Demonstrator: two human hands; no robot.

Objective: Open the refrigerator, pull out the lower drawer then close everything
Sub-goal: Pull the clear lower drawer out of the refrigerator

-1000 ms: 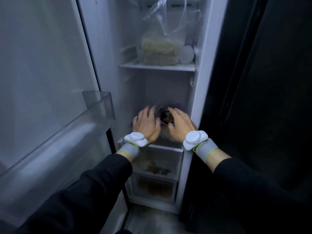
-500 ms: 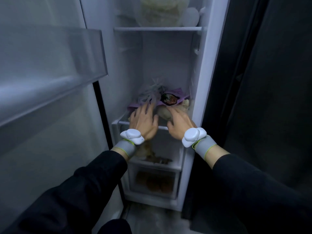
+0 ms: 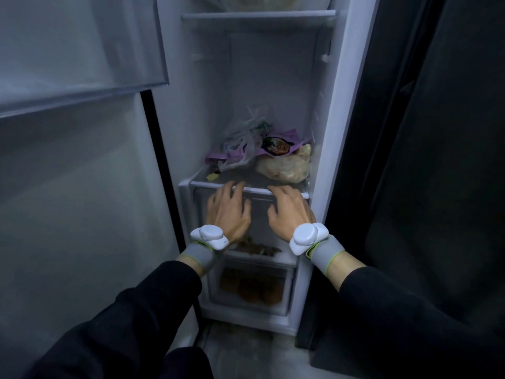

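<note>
Dark room all around, and the only pale thing is the fridge point(image 3: 338, 110) in the middle of the frame. Its door point(image 3: 76, 187) is swung wide open and fills the left side, with a clear door bin point(image 3: 82, 50) at the upper left. So the first job looks done.

Both hands are low in the middle of the frame. The left hand point(image 3: 228, 212) and the right hand point(image 3: 291, 210) have fingers spread wide and hold nothing. Their fingertips rest on the front edge of the glass shelf point(image 3: 246, 188), just above the upper drawer point(image 3: 257, 228). On that shelf, further back, lie a crumpled plastic bag point(image 3: 246, 140), a purple packet point(image 3: 278, 146) and a pale lump of food point(image 3: 287, 166).

The lower drawer point(image 3: 251, 288) sits under the hands, near the bottom of the fridge. It looks pushed in, with round brown things behind its clear front. No hand touches it.

I think pulling that drawer out is yet to come, then pushing it back and shutting the door.
</note>
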